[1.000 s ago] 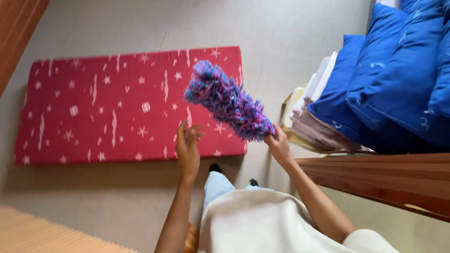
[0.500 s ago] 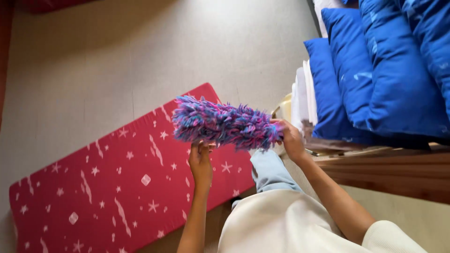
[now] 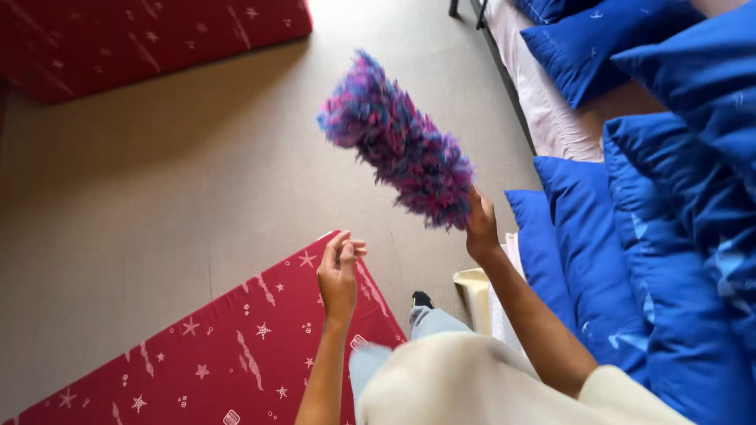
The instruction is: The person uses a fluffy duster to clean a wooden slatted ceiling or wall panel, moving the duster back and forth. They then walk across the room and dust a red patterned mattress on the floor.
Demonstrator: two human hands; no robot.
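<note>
From the head view, the right hand (image 3: 481, 228) has its grip clamped on the handle end of a fluffy purple, pink and blue duster (image 3: 399, 142). The duster now points up and away over the grey floor (image 3: 181, 181). Half a second ago it lay level in front of the body, just above the red mattress with white stars (image 3: 213, 354); it has since swung upward and away from that mattress. The left hand (image 3: 339, 271) is empty, its fingers loosely curled with the grip apart. It hovers over the near corner of the red mattress and is well apart from the duster, where before it was close under the fluffy head. Judging from that, the duster is in a swing or shake in the air, touching nothing.

No container shows. The nearest thing to one is the bed (image 3: 543, 118) at the right, which bears blue pillows (image 3: 598, 39) and a blue quilt (image 3: 677, 260). A second red mattress (image 3: 142, 39) lies at the upper left.
</note>
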